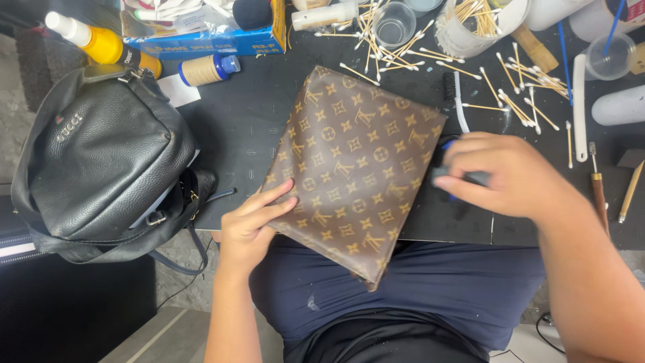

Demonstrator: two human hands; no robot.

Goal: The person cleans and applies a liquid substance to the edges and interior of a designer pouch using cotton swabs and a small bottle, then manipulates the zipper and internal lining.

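Head view is looking straight down on a dark work mat [255, 134], and a brown patterned pouch [353, 168] is lying flat in the middle of it, its lower corner hanging over the mat's near edge above the person's lap. Left hand [252, 225] is resting on the pouch's lower left edge, fingers stretched out flat and pressing it down. Right hand [500, 175] is curling over at the pouch's right edge, fingers closing around a small dark tool with a blue part [457, 178]; it is too blurred to say exactly what kind.

Off to the left, a black leather backpack [101, 161] is sitting half on the mat, zipped shut, so its inside is hidden. Along the top edge, a white cup [470, 27] is lying tipped, with wooden cotton swabs inside, and more swabs [517, 87] are lying scattered over the mat beside it. A small clear plastic cup [394, 23] is standing upright among them, and another clear cup [610, 55] at the far right is holding a blue stick. A yellow spray bottle [101, 44] is lying on its side near a blue box [208, 37], with a tan blue-capped bottle [208, 68] just beside it.
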